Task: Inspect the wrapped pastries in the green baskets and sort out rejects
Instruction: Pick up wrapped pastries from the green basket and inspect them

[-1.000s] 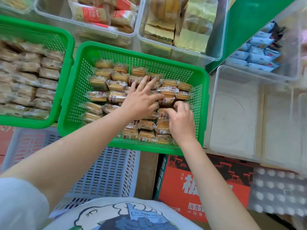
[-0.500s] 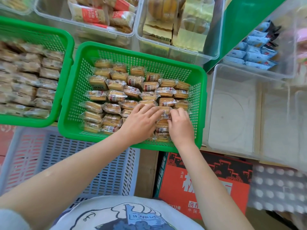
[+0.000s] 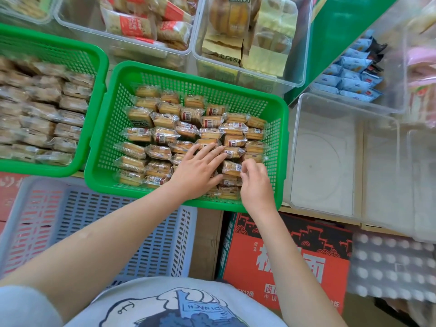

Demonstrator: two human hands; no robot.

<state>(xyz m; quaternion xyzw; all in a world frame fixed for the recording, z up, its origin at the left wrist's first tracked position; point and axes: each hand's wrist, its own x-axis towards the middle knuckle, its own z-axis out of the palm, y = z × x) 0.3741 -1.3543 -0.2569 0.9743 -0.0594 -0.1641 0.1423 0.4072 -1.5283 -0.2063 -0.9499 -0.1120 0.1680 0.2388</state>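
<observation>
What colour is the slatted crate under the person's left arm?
Pale blue-grey, per the head view: slatted crate.

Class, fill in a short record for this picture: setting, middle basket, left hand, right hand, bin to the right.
setting: shelf of baskets and bins, seen from above
middle basket: green, rows of wrapped pastries
left hand: flat, fingers spread on the pastries
right hand: fingertips pinching one pastry at the near right
clear bin: nothing in it

Left green basket (image 3: 70, 168) cut off at frame edge, its wrapped pastries (image 3: 42, 114) blurred, labels perhaps unreadable.
</observation>
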